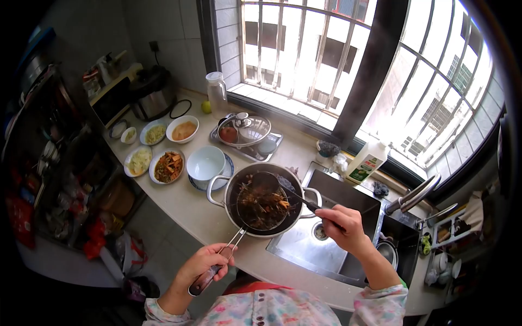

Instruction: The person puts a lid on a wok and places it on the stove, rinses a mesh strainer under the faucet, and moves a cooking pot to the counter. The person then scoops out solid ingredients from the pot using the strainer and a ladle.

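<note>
A white two-handled pot (231, 213) stands on the counter beside the sink. My left hand (209, 262) is closed round the handle of a strainer (239, 236), whose basket lies inside the pot and holds dark brown, stringy solids (262, 212). In my right hand (343, 225) is the black handle of a ladle (265, 183); its bowl is over the strainer, within the pot's rim. A little steam or glare blurs the ladle's shaft.
Left of the pot are an empty white bowl (206, 163), a plate of reddish-brown food (168, 166) and several filled dishes. Behind it, a glass lid (251, 130) rests on a tray. The sink (304, 244), tap (416, 193) and white bottle (367, 162) are at the right.
</note>
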